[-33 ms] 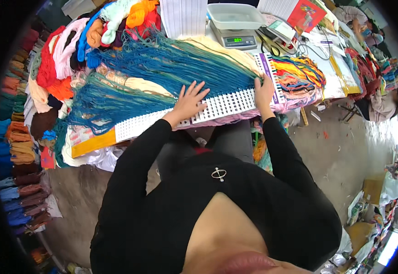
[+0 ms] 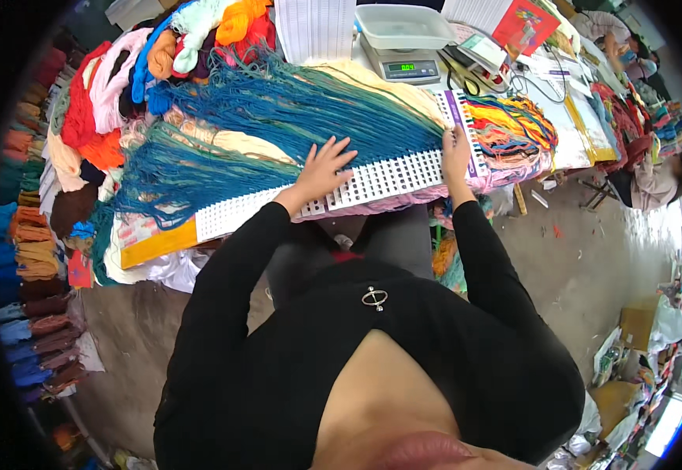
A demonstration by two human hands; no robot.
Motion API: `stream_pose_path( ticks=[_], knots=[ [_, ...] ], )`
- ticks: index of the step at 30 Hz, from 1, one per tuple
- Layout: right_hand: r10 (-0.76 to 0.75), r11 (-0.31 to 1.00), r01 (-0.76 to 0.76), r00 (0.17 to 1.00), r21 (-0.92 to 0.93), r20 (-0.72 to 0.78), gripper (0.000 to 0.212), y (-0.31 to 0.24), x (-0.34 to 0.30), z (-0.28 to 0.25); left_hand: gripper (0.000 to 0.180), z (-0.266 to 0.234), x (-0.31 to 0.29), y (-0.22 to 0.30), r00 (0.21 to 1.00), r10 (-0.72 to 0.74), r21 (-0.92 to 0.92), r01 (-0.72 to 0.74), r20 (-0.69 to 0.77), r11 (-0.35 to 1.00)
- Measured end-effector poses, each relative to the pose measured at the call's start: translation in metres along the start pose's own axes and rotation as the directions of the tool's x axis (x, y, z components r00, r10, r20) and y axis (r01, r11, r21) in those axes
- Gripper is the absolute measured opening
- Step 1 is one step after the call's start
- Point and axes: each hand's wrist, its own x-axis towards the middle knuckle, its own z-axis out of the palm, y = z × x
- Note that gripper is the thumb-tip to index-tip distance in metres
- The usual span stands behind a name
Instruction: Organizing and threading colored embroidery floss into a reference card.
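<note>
Teal-blue and green yarn [image 2: 278, 102] fans out from a long white card with rows of black-edged holes [image 2: 392, 178]. My left hand [image 2: 325, 168] lies flat, fingers spread, across the card and the nearest strands. At the card's right part, my right hand [image 2: 455, 155] has its fingers pinched together where the last strands meet the holes. The strand ends between those fingertips are mostly hidden. Cream yarn [image 2: 255, 146] lies under the teal fan. Right beside my right hand is a purple-and-white strip [image 2: 461, 125] of another holed card.
Red, yellow and pink yarn [image 2: 513, 125] lies to the right. Skeins [image 2: 110, 94] are heaped at the far left. A digital scale [image 2: 407, 69] with a clear plastic tub [image 2: 404, 27] stands behind. A red booklet [image 2: 525, 30] and cables lie at the far right. Another person sits beyond.
My right hand has shifted slightly to the right, its fingers drawn closer together at the card. My left hand has stayed nearly in place.
</note>
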Motion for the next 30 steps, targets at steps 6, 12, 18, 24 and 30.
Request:
stream_pose_path(
  ticks=[6, 12, 18, 24, 30],
  knots=[
    [0.151, 0.914, -0.105, 0.985, 0.393, -0.088, 0.037, 0.014, 0.028, -0.024, 0.027, -0.044, 0.022, 0.012, 0.912, -0.18, -0.397, 0.021, -0.368, 0.918],
    [-0.03, 0.957, 0.005, 0.996, -0.29, -0.08, 0.044, 0.005, 0.004, 0.003, 0.04, -0.037, 0.026, 0.034, 0.948, 0.228, 0.217, -0.179, -0.223, 0.96],
    [-0.131, 0.809, 0.062, 0.988, -0.584, -0.076, 0.044, 0.002, -0.02, 0.017, 0.051, -0.012, 0.018, 0.006, 0.982, 0.189, 0.402, -0.176, 0.008, 0.899],
    [-0.159, 0.841, 0.09, 0.984, -0.534, -0.085, 0.043, 0.005, -0.016, 0.016, 0.049, -0.013, 0.018, 0.005, 0.981, 0.194, 0.354, -0.182, 0.002, 0.917],
    [0.04, 0.996, -0.051, 0.987, -0.067, -0.153, 0.044, -0.004, 0.005, -0.007, 0.04, -0.051, 0.026, -0.004, 0.936, -0.044, -0.124, 0.001, -0.351, 0.992]
  ],
)
